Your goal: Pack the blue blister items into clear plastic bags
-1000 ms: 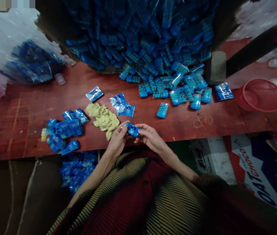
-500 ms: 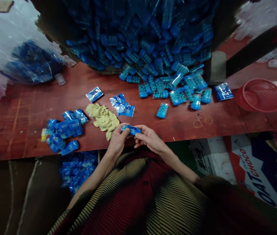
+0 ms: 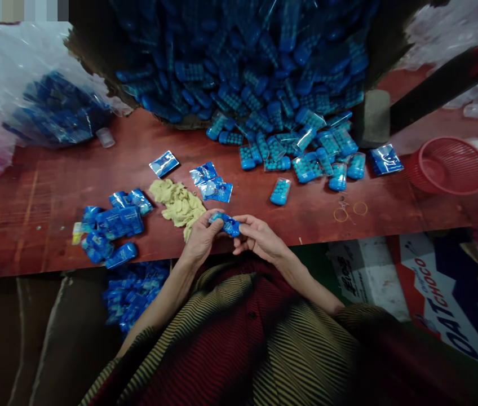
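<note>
Between my two hands, above the table's front edge, is a small candy container (image 3: 226, 223) with a blue printed wrapper about it. My left hand (image 3: 202, 237) grips its left end, thumb on top. At the other end, my right hand (image 3: 260, 239) pinches the wrapper between thumb and finger. A crumpled yellow-green cloth (image 3: 178, 204) lies just left of my hands. Flat blue wrappers (image 3: 216, 188) lie beyond them. One clear container of blue candy balls (image 3: 280, 192) stands apart on the right. Wrapped blue containers (image 3: 119, 221) are grouped at the left.
A big heap of blue candy containers (image 3: 264, 107) spills from a carton at the back. A red plastic basket (image 3: 450, 166), a wrapper stack (image 3: 385, 159) and rubber bands (image 3: 359, 208) are on the right. More blue packs (image 3: 135, 293) lie below the table edge.
The container has tilted slightly, its right end lower. My right hand's fingers have shifted a little to the right along the wrapper.
</note>
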Motion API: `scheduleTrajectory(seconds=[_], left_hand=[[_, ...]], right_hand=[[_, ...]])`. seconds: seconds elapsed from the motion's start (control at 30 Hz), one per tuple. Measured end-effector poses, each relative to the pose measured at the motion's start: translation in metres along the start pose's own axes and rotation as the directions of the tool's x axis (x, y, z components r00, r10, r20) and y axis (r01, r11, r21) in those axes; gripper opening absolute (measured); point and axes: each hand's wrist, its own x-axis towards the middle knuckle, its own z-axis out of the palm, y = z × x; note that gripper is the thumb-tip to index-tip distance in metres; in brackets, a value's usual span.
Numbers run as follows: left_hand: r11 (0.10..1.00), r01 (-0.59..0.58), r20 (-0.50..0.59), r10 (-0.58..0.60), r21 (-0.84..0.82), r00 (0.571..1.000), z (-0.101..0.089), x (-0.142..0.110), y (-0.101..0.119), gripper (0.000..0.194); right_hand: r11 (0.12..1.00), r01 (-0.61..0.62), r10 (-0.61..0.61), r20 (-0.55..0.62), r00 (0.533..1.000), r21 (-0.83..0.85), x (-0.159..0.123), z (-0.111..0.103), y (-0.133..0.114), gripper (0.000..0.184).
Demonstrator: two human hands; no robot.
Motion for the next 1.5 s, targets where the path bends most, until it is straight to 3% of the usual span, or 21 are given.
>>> scheduleTrajectory(seconds=[0.2, 0.4, 0.63, 0.73, 0.9, 1.13, 1.33, 1.5], left_hand=[[0.997, -0.056, -0.016, 0.057, 0.061, 0.998, -0.002, 0.002, -0.005, 0.042], [0.984, -0.101, -0.094, 0.116, 0.147, 0.989, -0.004, 0.004, -0.007, 0.034], [0.974, -0.132, -0.115, 0.155, 0.185, 0.981, 0.000, 0.004, -0.004, 0.034], [0.993, -0.100, -0.097, 0.106, 0.066, 0.990, 0.002, 0.005, -0.002, 0.040], [0.983, 0.031, 0.031, -0.026, -0.183, 0.999, 0.005, 0.003, 0.000, 0.043], [0.972, 0.066, 0.027, -0.062, -0.225, 0.998, 0.006, -0.001, -0.002, 0.030], [0.948, 0.196, 0.193, -0.149, -0.250, 0.970, 0.009, -0.004, -0.001, 0.029], [0.962, 0.097, 0.070, -0.082, -0.255, 0.994, 0.015, -0.005, -0.004, 0.024]], right_hand=[[0.998, 0.002, -0.005, 0.035, 0.999, 0.062, -0.001, 0.002, 0.000, 0.033], [0.996, 0.010, -0.011, -0.008, 1.000, -0.084, -0.002, 0.008, 0.000, 0.037], [0.996, -0.080, 0.083, 0.090, 0.992, -0.028, -0.001, 0.008, 0.003, 0.034], [0.999, -0.033, 0.034, 0.044, 0.998, -0.029, 0.000, 0.007, 0.004, 0.034], [0.993, 0.071, -0.079, -0.083, 0.993, -0.099, 0.004, 0.007, 0.008, 0.037], [0.982, 0.123, -0.137, -0.093, 0.986, -0.143, 0.005, 0.010, 0.009, 0.038], [0.984, 0.099, -0.110, -0.068, 0.992, -0.150, 0.004, 0.012, 0.008, 0.040], [0.892, 0.176, -0.235, -0.093, 0.968, -0.417, 0.003, 0.011, 0.011, 0.033]])
